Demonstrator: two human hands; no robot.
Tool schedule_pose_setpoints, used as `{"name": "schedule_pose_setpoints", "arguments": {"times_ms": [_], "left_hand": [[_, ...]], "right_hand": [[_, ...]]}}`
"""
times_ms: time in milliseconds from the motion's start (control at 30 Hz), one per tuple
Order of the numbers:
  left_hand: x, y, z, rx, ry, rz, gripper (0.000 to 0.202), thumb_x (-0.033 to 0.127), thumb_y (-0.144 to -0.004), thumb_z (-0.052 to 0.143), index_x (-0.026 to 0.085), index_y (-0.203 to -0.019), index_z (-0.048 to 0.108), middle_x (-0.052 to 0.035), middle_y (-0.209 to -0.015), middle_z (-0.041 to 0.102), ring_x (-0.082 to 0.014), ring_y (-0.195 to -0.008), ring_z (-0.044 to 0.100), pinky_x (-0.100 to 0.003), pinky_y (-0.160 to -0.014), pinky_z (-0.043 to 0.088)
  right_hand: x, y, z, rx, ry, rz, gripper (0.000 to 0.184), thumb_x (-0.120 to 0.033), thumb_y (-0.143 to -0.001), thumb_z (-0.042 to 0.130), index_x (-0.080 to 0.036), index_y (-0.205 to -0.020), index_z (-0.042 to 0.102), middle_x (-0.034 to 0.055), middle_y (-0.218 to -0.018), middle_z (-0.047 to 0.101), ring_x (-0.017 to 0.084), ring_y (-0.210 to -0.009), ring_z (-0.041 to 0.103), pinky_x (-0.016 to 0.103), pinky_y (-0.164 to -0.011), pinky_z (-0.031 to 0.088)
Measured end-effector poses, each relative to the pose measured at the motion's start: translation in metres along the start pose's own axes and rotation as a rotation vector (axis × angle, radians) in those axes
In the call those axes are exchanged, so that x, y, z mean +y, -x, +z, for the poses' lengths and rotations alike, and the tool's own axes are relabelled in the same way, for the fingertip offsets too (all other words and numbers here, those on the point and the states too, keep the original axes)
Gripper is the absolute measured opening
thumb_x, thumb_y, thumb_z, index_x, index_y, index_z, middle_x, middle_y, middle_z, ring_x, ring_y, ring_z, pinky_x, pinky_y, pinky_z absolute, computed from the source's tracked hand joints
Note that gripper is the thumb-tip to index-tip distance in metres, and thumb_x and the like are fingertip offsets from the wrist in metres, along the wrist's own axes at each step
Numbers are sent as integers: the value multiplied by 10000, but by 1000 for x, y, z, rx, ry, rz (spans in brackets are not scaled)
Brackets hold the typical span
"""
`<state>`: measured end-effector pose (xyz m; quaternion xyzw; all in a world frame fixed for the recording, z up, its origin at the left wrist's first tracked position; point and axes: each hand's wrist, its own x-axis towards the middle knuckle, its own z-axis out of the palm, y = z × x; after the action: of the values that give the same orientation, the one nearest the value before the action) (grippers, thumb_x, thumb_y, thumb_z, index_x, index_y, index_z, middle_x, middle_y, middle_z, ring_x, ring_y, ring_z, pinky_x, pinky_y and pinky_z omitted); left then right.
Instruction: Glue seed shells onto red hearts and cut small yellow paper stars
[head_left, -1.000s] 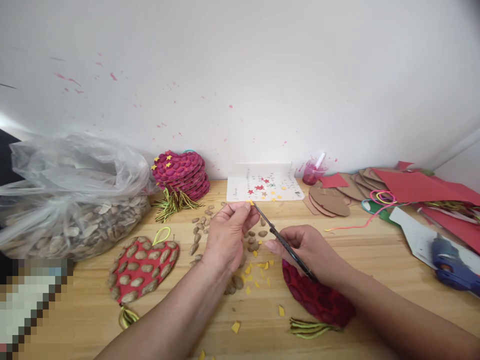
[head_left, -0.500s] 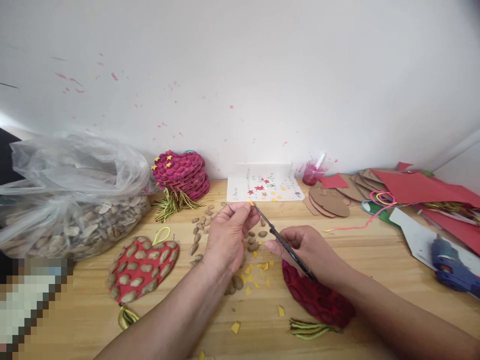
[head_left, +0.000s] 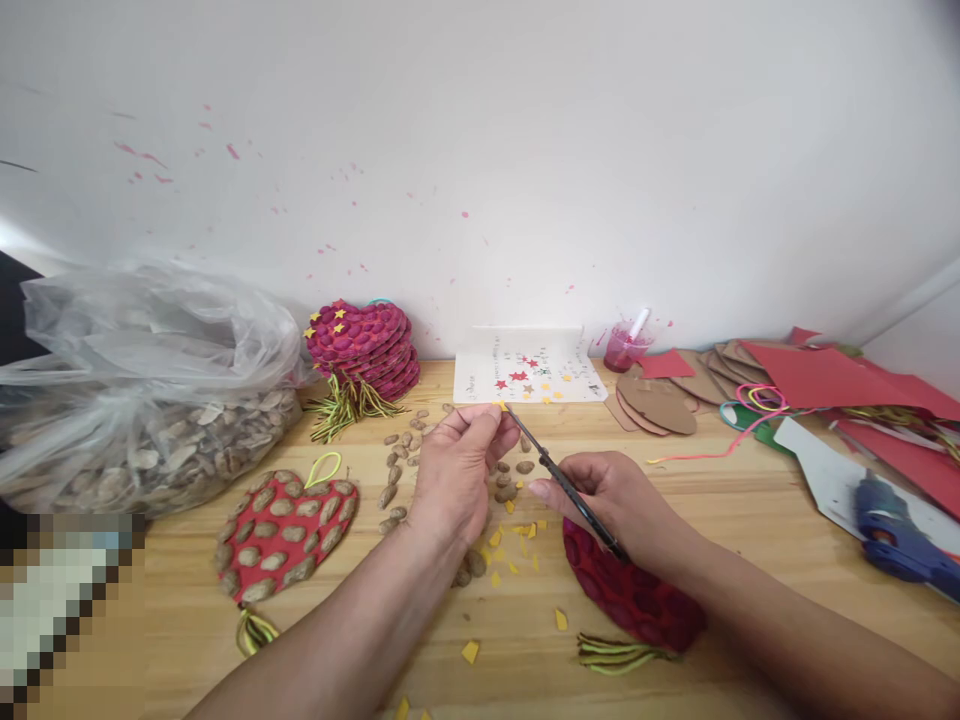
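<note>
Between the thumb and fingers of my left hand [head_left: 459, 465] is a small yellow paper piece [head_left: 502, 405], its exact shape too small to make out. My right hand [head_left: 604, 495] grips dark scissors [head_left: 574, 492], whose blade tips touch or nearly touch the yellow piece. Below, yellow paper scraps [head_left: 534, 528] are scattered among loose peanut shells [head_left: 506, 492]. Partly hidden under my right hand lies a dark red shell-covered heart [head_left: 622, 595] with a yarn tassel. To the left rests a red heart [head_left: 289, 530] with unpainted peanut shells glued on.
A plastic bag of shells [head_left: 202, 450] stands left, beside stacked magenta hearts [head_left: 364, 345]. Behind my hands is a white sheet [head_left: 480, 365] bearing small stars. A pink paint cup [head_left: 626, 348], cardboard pieces [head_left: 664, 400], red paper [head_left: 840, 380] and a blue glue gun [head_left: 892, 530] are right.
Hands, scissors and yellow piece keep almost the same position. The view has shifted very slightly; nothing has been taken up or let go.
</note>
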<state>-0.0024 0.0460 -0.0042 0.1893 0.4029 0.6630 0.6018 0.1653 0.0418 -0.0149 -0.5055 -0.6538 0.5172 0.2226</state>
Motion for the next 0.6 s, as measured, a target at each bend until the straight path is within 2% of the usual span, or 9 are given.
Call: {"name": "schedule_pose_setpoints", "arguments": {"times_ms": [367,600], "left_hand": [[0,-1,0,7,22,-7,276,269,-605,867,127,-726,664,-19,-753,676,-98,-694,636,-237,-733,532],[1,-2,-5,-43,-24,-33,217,274,-694,824,133,-788,689,-43,-869,695,-124,-813,657,-249,-761,542]], "right_hand": [[1,-1,1,16,56,-35,432,-530,-775,666,-197,-601,453,-51,-589,343,105,-552,304,254,-506,266],[-2,-1,-5,93,-12,0,399,-520,-767,706,-191,-644,517,-66,-517,395,90,-454,347,249,-456,254]]}}
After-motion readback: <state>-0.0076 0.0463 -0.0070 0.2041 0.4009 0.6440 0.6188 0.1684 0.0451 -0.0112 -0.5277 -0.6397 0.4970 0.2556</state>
